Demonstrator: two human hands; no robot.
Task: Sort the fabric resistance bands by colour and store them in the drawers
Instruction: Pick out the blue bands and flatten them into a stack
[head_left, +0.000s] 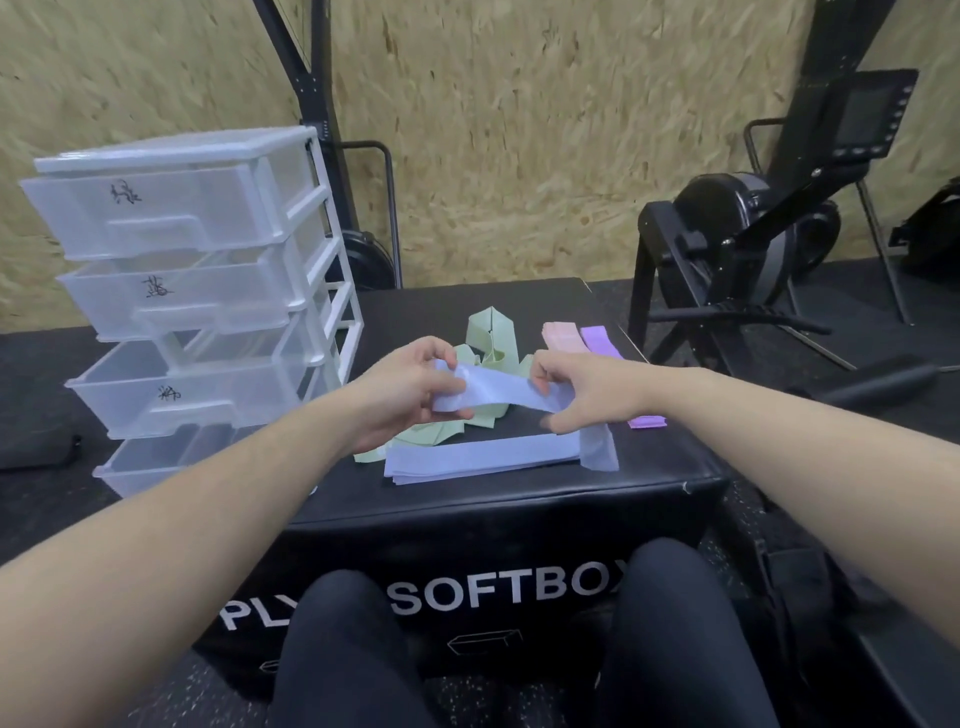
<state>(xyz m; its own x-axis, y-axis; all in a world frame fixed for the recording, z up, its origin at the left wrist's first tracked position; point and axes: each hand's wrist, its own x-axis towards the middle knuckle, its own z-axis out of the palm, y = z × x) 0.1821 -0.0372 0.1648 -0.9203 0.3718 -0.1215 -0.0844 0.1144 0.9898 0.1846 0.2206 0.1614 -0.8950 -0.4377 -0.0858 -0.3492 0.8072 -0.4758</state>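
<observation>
Both hands, left hand (415, 387) and right hand (582, 392), pinch one blue band (493, 389) at frame centre, above a flat blue stack (478, 460) on the black box (467, 509). Behind: green bands (491, 338), one pink band (561, 338), purple band (600, 340). Four-drawer unit (182, 291) at left.

Bare forearms and hands (410, 387), no sleeves in view; black leggings (343, 649) on both legs.

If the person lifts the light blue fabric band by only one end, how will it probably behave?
Probably floppy: the light blue band held between the left hand and right hand sags, and its right end drapes down onto the black soft box. It looks light, since fingertip pinches carry it. The woven-looking surface seems unlikely to slip.
</observation>
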